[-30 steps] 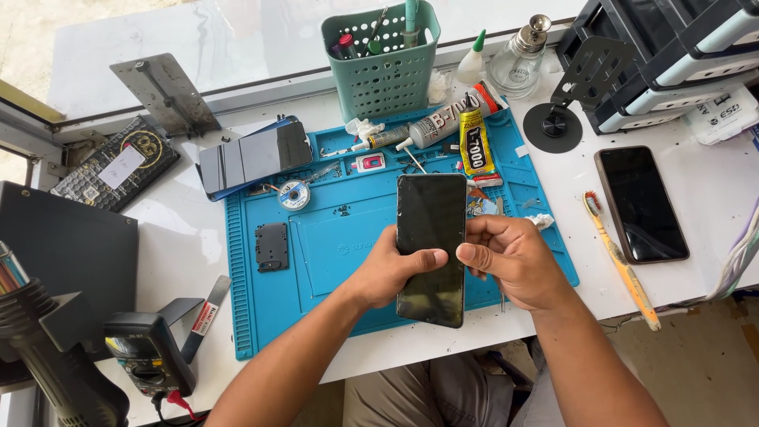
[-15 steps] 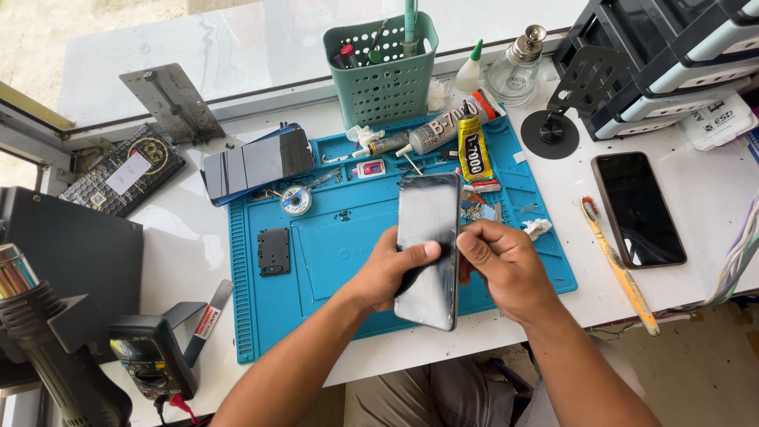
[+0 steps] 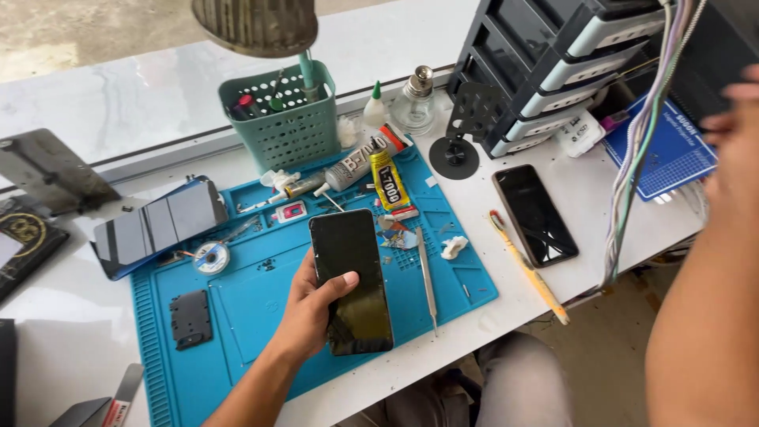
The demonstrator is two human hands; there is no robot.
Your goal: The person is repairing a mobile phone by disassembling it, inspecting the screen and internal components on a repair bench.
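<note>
Your left hand [image 3: 312,304] grasps a black smartphone [image 3: 350,281] above the blue work mat [image 3: 253,304], thumb pressed on the glass, fingers wrapped behind its left edge. The phone is a slim, glossy rectangle with rounded corners, its dark screen facing up and reflecting light. Its long axis runs nearly straight away from you, top end tilted slightly left. Your right hand [image 3: 731,138] is raised at the frame's right edge, blurred; its grip cannot be told. A thin metal pry tool [image 3: 427,281] lies on the mat just right of the phone.
</note>
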